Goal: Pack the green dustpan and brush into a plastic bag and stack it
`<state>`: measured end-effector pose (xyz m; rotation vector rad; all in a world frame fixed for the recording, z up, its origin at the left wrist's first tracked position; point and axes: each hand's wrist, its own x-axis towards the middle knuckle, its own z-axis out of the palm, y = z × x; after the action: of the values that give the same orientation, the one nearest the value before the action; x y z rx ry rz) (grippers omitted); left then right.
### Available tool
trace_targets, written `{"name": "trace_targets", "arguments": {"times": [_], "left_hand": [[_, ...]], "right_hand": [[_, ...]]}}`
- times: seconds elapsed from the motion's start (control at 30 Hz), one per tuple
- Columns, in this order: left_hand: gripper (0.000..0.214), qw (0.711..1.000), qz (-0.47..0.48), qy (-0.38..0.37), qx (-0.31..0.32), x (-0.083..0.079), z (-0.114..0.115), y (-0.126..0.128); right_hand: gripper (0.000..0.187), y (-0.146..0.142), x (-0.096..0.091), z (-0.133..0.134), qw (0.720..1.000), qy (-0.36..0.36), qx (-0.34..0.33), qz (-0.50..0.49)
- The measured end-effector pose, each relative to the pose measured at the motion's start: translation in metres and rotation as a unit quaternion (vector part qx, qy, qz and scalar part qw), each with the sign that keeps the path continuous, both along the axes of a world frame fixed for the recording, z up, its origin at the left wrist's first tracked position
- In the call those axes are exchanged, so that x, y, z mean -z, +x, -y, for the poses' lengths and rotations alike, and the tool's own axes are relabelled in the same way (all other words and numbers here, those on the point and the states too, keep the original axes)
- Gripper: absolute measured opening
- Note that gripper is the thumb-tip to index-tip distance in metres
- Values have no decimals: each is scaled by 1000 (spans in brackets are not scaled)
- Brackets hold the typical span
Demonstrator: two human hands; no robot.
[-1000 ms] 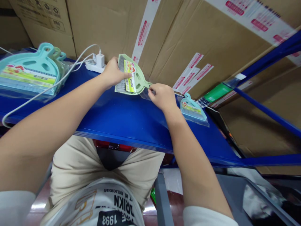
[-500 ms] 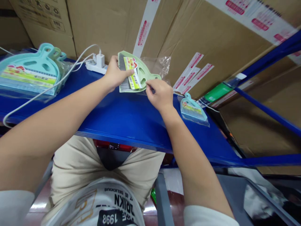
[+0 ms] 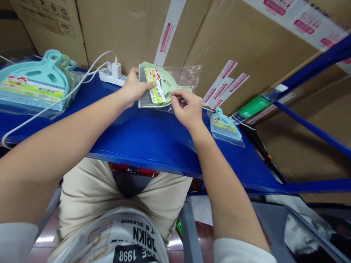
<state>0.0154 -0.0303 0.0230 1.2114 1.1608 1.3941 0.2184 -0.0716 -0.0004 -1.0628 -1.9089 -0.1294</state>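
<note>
At upper centre, over the shelf (image 3: 142, 135), the left hand (image 3: 134, 87) grips the dustpan (image 3: 166, 84) at its wide end; its long axis runs left-right, handle pointing right. The right hand (image 3: 188, 109) pinches the bag (image 3: 189, 74) at the handle.

"1998" and "IS DELICIOUS", upside down on the shirt (image 3: 131, 237)

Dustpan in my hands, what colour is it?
Pale green dustpan, best in the head view.
</note>
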Motion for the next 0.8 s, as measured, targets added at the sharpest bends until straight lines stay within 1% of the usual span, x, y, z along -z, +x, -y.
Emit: {"name": "trace_targets", "arguments": {"times": [0.07, 0.17, 0.23, 0.3, 0.37, 0.43, 0.5, 0.6, 0.67, 0.73, 0.8], "left_hand": [[54, 1000, 5, 11, 4, 0, -1, -1], [49, 999, 21, 30, 17, 0, -2, -3], [49, 999, 24, 34, 22, 0, -2, -4], [52, 999, 19, 29, 20, 1, -2, -4], [53, 999, 17, 26, 18, 2, -4, -3], [53, 999, 20, 28, 16, 3, -6, -3], [53, 999, 22, 29, 14, 4, -7, -2], [53, 999, 23, 32, 16, 5, -8, -3], [52, 999, 24, 36, 23, 6, -9, -3], [52, 999, 24, 39, 29, 7, -9, -3], [52, 998, 26, 39, 34, 7, -9, -2]], "right_hand": [[16, 13, -4, -4, 999, 4, 17, -29], [17, 46, -11, -15, 992, -15, 73, -101], [16, 65, -13, -23, 979, -71, 102, -162], [14, 75, -13, -27, 956, -156, 97, -229], [11, 75, -11, -27, 927, -237, 73, -281], [13, 70, -10, -25, 909, -284, 55, -301], [13, 65, -9, -22, 907, -293, 55, -299], [8, 63, -10, -20, 916, -269, 63, -289], [5, 65, -11, -20, 921, -257, 56, -289], [6, 65, -11, -21, 919, -258, 42, -295], [10, 65, -11, -21, 913, -270, 30, -304]]}}
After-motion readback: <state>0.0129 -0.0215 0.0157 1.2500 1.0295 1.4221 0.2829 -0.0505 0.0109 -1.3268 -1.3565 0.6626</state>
